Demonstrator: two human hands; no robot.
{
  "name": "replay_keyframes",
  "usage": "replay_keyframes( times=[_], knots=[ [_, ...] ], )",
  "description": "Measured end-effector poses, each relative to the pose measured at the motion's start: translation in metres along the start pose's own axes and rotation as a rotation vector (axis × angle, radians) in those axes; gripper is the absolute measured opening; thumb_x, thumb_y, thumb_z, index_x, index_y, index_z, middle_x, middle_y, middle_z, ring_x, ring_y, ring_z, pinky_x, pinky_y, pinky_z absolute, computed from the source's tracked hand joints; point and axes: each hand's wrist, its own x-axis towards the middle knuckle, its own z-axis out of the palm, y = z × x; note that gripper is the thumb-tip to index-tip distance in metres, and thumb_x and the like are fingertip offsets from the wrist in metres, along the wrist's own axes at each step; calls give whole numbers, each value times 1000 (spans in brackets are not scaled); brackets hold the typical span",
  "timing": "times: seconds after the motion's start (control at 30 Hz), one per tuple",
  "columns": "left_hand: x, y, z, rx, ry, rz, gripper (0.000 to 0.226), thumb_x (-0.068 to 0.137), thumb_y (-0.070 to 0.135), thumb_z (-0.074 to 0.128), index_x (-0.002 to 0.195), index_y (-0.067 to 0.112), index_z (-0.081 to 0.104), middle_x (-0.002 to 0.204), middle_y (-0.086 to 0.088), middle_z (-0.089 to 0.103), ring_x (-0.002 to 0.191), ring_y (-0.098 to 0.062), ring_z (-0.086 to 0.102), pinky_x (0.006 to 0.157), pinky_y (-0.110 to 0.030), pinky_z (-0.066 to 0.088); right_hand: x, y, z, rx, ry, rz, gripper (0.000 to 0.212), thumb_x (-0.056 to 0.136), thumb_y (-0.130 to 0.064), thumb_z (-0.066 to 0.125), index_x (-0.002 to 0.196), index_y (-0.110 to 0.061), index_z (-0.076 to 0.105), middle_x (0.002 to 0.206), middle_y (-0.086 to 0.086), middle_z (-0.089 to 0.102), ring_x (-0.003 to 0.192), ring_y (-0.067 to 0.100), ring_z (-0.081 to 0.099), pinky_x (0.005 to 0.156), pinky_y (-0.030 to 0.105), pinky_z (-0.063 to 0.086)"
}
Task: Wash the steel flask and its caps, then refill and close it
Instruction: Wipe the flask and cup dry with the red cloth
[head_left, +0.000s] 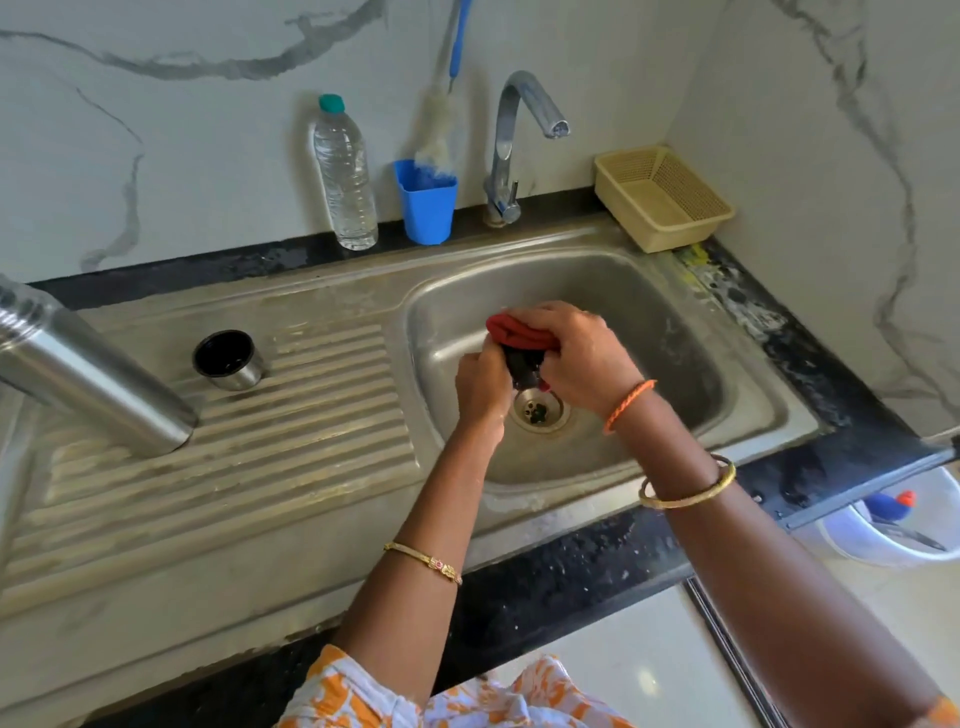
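We are looking down at two forearms reaching over the black counter (545, 587) edge into the steel sink (675, 332), bangles showing on both wrists. Over the drain (537, 411), the left hand (480, 387) is gripping a small black cap (522, 366), fingers curled round its lower side. The right hand (582, 353) is curling over the top of the same cap, pressing a red cloth (519, 332) against it; the cloth is bunching out under the fingers toward the back of the basin. We cannot tell how much of the cap is hidden under the cloth.

On the ribbed drainboard (311, 415) to the left, the steel flask (88, 374) is standing upright near the frame edge, appearing tilted by the wide lens, its top cut off by the frame. Just beyond it, the steel cup-lid (230, 359) is sitting open side up, dark inside, apart from the flask.

Farther back along the wall we are seeing a clear plastic bottle (344, 176) with a green top, a blue cup (426, 208) holding a long brush (439, 140), the tap (511, 140) with its spout over the basin, and a yellow basket (662, 197) in the corner. A white bucket (893, 525) is standing on the floor at right.
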Motion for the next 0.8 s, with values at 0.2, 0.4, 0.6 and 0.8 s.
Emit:
replay_keyframes(
  times=[0.2,0.4,0.6,0.8],
  knots=[
    [7,-4,-9,-9,78,7,45,85,35,47,45,18,62,52,4,55,72,-25,54,74,-42,48,-58,-15,38,-246,254,6,70,71,10,57,130,-27,58,136,6,53,110,37,50,68,41,54],
    [-8,-10,-19,377,130,435,49,93,39,33,52,20,51,71,-16,68,73,-33,64,67,-39,49,0,6,-1,473,-220,234,67,74,19,40,113,-30,65,105,-13,67,98,7,65,82,16,51],
    [-7,8,-14,451,311,353,50,102,27,35,68,7,67,68,-9,67,72,-27,60,68,-35,45,-10,-8,17,191,22,113,68,73,14,45,130,-21,57,124,-1,60,110,11,59,90,10,41],
    [-1,24,-19,-290,-96,-356,44,96,33,36,69,12,63,64,-5,61,56,-21,58,53,-26,46,-47,-10,60,-76,381,-130,76,76,16,50,138,-28,46,148,13,35,126,34,39,103,36,38]
  ],
)
